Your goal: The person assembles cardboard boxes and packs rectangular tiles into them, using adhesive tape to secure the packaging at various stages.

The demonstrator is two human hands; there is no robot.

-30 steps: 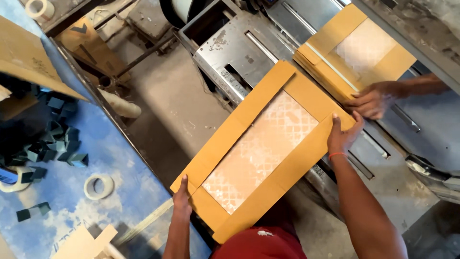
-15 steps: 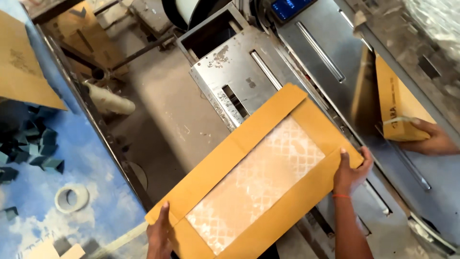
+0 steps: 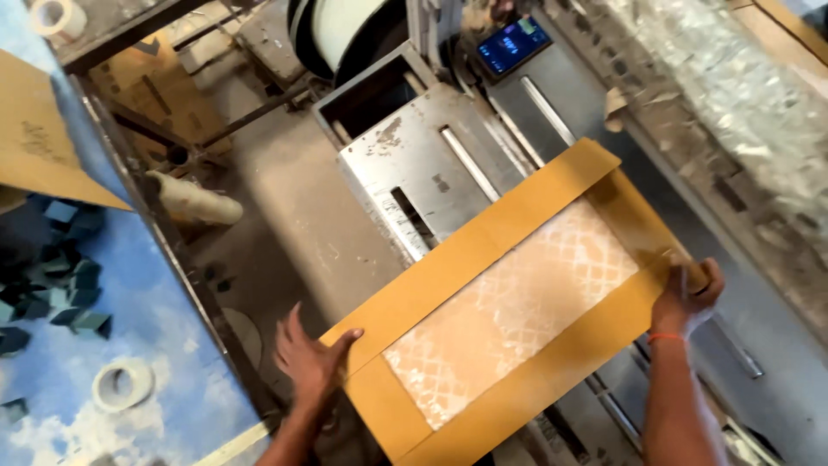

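A flat brown cardboard package (image 3: pixel 483 259) with a pale patterned tile showing in its middle lies slanted across the grey metal machine table (image 3: pixel 405 164). My right hand (image 3: pixel 686 298) grips the package's far right edge. My left hand (image 3: pixel 310 362) presses flat, fingers spread, against the package's near left corner.
A machine screen (image 3: pixel 513 45) glows at the top. At the left is a blue bench (image 3: pixel 60 388) with a tape roll (image 3: pixel 122 384), dark foam corner pieces (image 3: pixel 60 293) and a cardboard sheet (image 3: pixel 39 147). A bubble-wrapped surface (image 3: pixel 733 95) runs along the right.
The package has slid up and right onto the machine table. The other person's hand and second package at the right have gone from view. My left hand has opened against the corner.
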